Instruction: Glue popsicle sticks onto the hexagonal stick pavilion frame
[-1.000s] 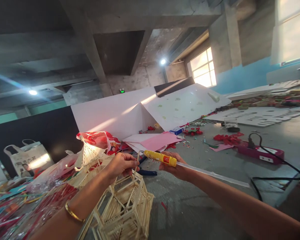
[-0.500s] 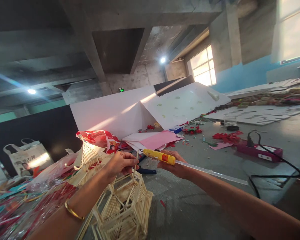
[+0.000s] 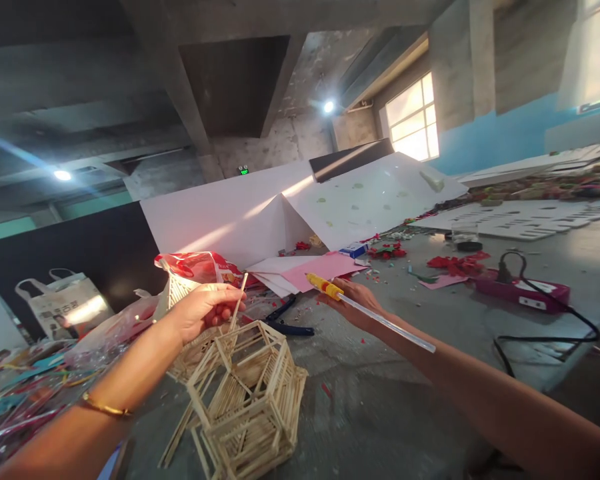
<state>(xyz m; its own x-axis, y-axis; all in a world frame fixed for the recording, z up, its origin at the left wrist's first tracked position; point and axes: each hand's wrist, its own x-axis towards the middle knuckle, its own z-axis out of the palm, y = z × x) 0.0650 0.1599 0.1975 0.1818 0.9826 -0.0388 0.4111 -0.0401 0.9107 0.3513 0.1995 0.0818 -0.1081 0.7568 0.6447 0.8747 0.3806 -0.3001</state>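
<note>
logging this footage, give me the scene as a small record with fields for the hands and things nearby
left hand: pinches a thin stick
right hand: holds a yellow glue gun, clear rod out its back
gap: glue gun tip apart from the thin stick
below the left hand: open stick frame on the grey table; contact with the thin stick unclear
beyond the frame: blue-handled tool
far right: purple power strip
</note>
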